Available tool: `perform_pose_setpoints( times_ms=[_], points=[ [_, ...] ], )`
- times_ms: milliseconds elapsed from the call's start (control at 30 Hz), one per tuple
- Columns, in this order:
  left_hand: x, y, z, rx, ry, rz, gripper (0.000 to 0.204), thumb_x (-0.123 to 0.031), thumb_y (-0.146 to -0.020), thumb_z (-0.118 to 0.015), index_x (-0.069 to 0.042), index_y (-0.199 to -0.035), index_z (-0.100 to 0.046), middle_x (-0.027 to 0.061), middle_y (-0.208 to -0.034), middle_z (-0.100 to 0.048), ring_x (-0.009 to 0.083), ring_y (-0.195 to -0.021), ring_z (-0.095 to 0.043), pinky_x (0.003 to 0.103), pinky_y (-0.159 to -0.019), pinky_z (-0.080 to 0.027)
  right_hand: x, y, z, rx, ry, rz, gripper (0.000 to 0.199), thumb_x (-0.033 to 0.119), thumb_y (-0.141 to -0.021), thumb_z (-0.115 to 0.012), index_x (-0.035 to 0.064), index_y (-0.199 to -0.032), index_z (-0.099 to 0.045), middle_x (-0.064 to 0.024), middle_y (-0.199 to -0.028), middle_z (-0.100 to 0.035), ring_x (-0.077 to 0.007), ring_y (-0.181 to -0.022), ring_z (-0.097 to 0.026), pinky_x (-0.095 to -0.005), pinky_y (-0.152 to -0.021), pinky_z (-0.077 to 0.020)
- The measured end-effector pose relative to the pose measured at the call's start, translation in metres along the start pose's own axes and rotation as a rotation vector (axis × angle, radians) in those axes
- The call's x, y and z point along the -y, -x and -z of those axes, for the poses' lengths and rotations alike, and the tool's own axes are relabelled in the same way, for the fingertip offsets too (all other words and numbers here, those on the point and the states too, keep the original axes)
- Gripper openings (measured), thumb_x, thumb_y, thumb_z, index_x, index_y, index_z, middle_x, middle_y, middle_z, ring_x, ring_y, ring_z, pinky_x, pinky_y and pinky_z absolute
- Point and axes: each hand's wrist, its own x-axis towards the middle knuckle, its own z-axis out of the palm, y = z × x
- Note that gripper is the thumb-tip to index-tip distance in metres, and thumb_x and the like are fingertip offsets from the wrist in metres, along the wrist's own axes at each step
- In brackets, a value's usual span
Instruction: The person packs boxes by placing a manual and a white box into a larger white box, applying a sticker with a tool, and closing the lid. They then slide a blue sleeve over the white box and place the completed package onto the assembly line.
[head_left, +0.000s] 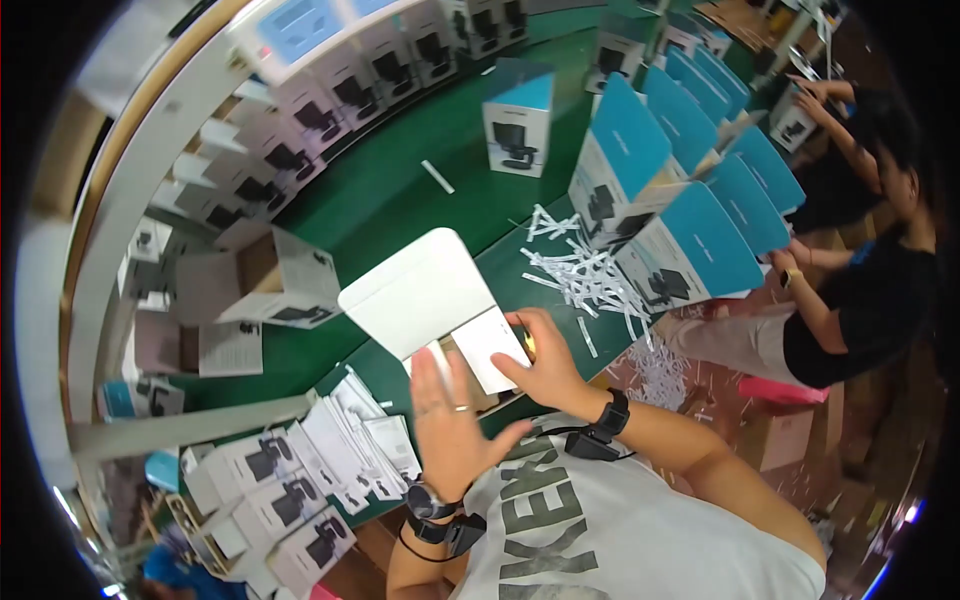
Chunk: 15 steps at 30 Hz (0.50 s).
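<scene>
An open white carton [415, 290] lies on the green table [380, 200] just in front of me, its lid flap raised toward the upper left. My right hand [545, 365] grips a white leaflet [490, 350] at the box's near edge, thumb on top. Beside the leaflet, my left hand [450, 425] is held flat with its fingers together, palm toward the box; a ring is on one finger. Both wrists wear black bands.
Several blue-topped printed boxes [680, 170] stand open to the right, one [520, 120] closed farther back. White paper strips [590, 275] litter the table. A stack of leaflets [350, 440] and white boxes [270, 500] lie lower left. Other people [860, 290] work at right.
</scene>
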Motion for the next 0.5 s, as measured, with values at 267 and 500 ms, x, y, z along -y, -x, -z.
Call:
perform_pose_setpoints(
  times_ms=[267,500],
  points=[
    [0.021,0.004,-0.048,-0.020,-0.222,-0.075,0.093,-0.044,-0.085,-0.080,-0.002,-0.157,-0.041,0.0288,-0.163,-0.035,0.0463,-0.151,-0.035,0.055,-0.122,-0.029,0.005,-0.013,0.022,0.126,-0.021,0.156,0.036,0.017,-0.089,-0.077,0.0037,-0.121,-0.067,-0.0171,-0.112,-0.066,-0.0312,-0.104,-0.067,-0.0376,-0.085,-0.0551],
    [0.023,0.007,-0.047,-0.026,-0.192,-0.074,0.090,-0.043,-0.086,-0.079,-0.002,-0.157,-0.042,0.0276,-0.164,-0.035,0.0459,-0.151,-0.035,0.055,-0.122,-0.029,0.025,-0.047,0.034,0.041,0.612,0.373,0.013,0.018,-0.088,-0.079,0.0104,-0.098,-0.074,-0.0105,-0.079,-0.071,-0.0311,-0.075,-0.071,-0.0368,-0.068,-0.0564]
  ],
)
